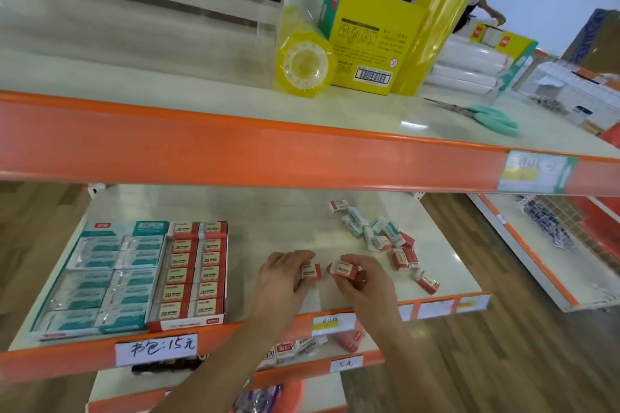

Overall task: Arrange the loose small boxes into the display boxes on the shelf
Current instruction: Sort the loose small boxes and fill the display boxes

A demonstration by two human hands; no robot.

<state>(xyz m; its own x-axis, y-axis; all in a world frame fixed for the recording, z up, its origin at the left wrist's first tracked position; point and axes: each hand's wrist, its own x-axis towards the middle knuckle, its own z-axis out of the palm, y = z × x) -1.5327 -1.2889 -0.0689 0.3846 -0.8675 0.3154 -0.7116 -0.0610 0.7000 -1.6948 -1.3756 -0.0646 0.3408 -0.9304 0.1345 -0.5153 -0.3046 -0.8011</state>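
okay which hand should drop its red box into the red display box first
Left, probably. The left hand grips a red small box and sits nearer the red display box; the right hand holds its box farther away.

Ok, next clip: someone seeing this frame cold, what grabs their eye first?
Probably the two hands at the middle shelf's centre: the left hand and right hand each hold a small red box. Next, the full red display box beside a teal display box at the shelf's left, and the loose pile of small boxes to the right. Above, a yellow box and tape roll stand out.
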